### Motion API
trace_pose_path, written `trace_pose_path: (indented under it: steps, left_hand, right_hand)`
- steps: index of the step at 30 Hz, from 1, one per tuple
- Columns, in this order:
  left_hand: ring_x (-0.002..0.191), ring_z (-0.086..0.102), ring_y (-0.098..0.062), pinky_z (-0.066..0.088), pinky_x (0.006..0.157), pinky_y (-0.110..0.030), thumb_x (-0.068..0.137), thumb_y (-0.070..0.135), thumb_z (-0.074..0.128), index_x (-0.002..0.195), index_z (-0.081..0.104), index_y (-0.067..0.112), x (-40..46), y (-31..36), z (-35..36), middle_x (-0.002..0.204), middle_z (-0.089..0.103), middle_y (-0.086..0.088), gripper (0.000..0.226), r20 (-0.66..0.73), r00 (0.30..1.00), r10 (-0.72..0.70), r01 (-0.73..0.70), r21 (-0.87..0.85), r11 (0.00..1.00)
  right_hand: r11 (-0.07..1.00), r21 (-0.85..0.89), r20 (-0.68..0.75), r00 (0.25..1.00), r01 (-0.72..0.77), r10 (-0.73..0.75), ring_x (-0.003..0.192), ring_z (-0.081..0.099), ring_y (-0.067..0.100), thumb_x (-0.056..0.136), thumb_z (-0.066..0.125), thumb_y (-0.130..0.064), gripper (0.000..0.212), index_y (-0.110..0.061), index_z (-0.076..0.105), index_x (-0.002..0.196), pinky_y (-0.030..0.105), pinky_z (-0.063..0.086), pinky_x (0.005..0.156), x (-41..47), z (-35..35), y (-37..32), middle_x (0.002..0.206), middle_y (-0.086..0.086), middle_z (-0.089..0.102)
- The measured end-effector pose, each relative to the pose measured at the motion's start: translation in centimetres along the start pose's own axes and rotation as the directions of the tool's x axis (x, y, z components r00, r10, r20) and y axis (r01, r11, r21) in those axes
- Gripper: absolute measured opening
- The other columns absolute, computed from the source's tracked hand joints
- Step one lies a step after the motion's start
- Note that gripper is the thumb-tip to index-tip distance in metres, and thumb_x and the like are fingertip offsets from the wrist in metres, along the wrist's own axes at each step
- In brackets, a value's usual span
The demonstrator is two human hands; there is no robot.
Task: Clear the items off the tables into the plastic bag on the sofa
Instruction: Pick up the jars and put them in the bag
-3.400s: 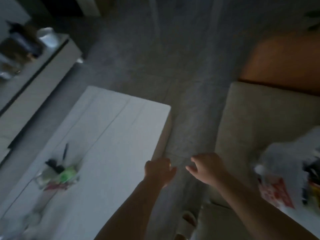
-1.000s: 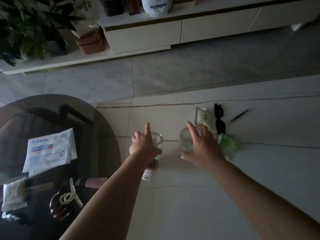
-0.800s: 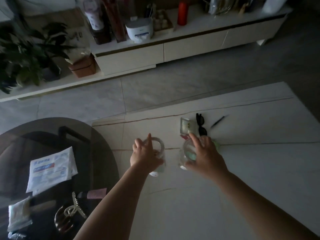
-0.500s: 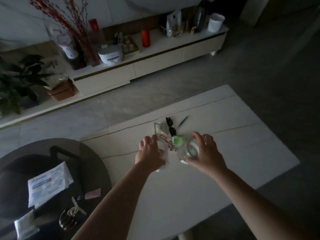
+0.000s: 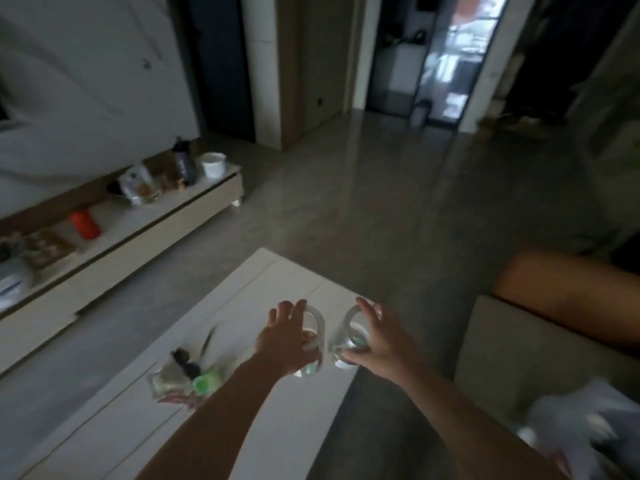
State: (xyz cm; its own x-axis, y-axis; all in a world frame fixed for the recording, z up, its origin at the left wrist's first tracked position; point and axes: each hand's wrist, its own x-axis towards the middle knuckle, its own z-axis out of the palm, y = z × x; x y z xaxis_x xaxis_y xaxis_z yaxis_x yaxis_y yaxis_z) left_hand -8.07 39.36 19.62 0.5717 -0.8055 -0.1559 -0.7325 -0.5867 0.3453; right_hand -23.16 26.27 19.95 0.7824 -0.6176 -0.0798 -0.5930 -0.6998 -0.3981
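Note:
My left hand [image 5: 285, 344] grips a clear glass cup [image 5: 316, 336], lifted above the white table [image 5: 263, 296]. Just to its right, my right hand [image 5: 379, 341] grips a second clear glass cup [image 5: 351, 337] near the table's right edge. A small heap stays on the table to the left: black sunglasses [image 5: 185, 362], a green packet [image 5: 206, 382], a clear wrapper [image 5: 162, 384] and a dark pen [image 5: 209, 340]. The white plastic bag [image 5: 585, 420] lies blurred on the beige sofa [image 5: 512, 344] at the lower right.
A long low cabinet [image 5: 145, 233] along the left wall carries a red can, a dark bottle, a white cup and packets. An orange cushion [image 5: 568, 292] lies at the sofa's far end. Grey floor runs between table and sofa toward a doorway.
Both hands closed round the two glasses and lifted them off the table. The view swung right, away from the round glass table, bringing the sofa and bag into sight.

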Motion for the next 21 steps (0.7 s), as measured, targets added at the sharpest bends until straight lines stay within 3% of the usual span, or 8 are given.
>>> trace_pose_path:
  steps: [5, 10, 15, 18, 21]
  left_hand:
    - [0.133, 0.028, -0.025, 0.045, 0.099, -0.040, 0.070, 0.052, 0.073, 0.146, 0.018, 0.024, 3.7, 11.4, 1.8, 0.144, 0.024, -0.003, 0.097, 0.059, 0.980, 0.192, -0.192, -0.005, 0.981]
    - [0.131, 0.033, -0.026, 0.042, 0.099, -0.036, 0.069, 0.038, 0.076, 0.137, 0.033, 0.021, 5.3, 21.8, 5.8, 0.140, 0.030, -0.006, 0.083, 0.153, 0.914, 0.377, -0.372, -0.059, 0.926]
    - [0.131, 0.033, -0.027, 0.039, 0.105, -0.035, 0.059, 0.038, 0.084, 0.141, 0.031, 0.021, 5.9, 30.9, 11.2, 0.144, 0.027, -0.006, 0.100, 0.271, 0.785, 0.557, -0.545, -0.126, 0.829]
    - [0.129, 0.032, -0.023, 0.033, 0.102, -0.025, 0.063, 0.040, 0.082, 0.142, 0.031, 0.018, 5.5, 36.0, 14.3, 0.142, 0.026, -0.004, 0.097, 0.307, 0.669, 0.676, -0.656, -0.182, 0.732]
    - [0.131, 0.033, -0.025, 0.032, 0.105, -0.027, 0.065, 0.041, 0.079, 0.144, 0.028, 0.014, 5.5, 40.7, 17.4, 0.141, 0.028, -0.007, 0.097, 0.348, 0.541, 0.765, -0.764, -0.176, 0.621]
  right_hand:
    - [0.982, 0.053, -0.094, 0.978, -0.181, 0.186, 0.137, 0.028, 0.024, 0.070, 0.071, -0.052, 0.097, -0.028, 0.019, 0.148, 0.034, 0.031, 0.109, -3.4, -3.5, 10.3, 0.148, 0.006, 0.025]
    - [0.916, 0.105, -0.174, 0.899, -0.388, 0.401, 0.127, 0.036, 0.022, 0.065, 0.072, -0.056, 0.093, -0.033, 0.025, 0.141, 0.036, 0.042, 0.098, -9.3, -4.5, 20.1, 0.140, -0.001, 0.030]
    - [0.805, 0.176, -0.211, 0.777, -0.567, 0.593, 0.129, 0.033, 0.027, 0.066, 0.073, -0.047, 0.090, -0.036, 0.022, 0.139, 0.039, 0.040, 0.100, -17.2, -5.5, 27.8, 0.142, 0.002, 0.025]
    - [0.706, 0.210, -0.228, 0.668, -0.676, 0.708, 0.134, 0.028, 0.029, 0.067, 0.073, -0.038, 0.090, -0.036, 0.024, 0.142, 0.041, 0.039, 0.104, -21.0, -6.6, 31.3, 0.146, 0.003, 0.017]
    - [0.613, 0.259, -0.235, 0.567, -0.746, 0.789, 0.136, 0.026, 0.025, 0.068, 0.074, -0.041, 0.091, -0.035, 0.023, 0.143, 0.042, 0.041, 0.104, -23.8, -7.7, 34.4, 0.148, 0.002, 0.018]
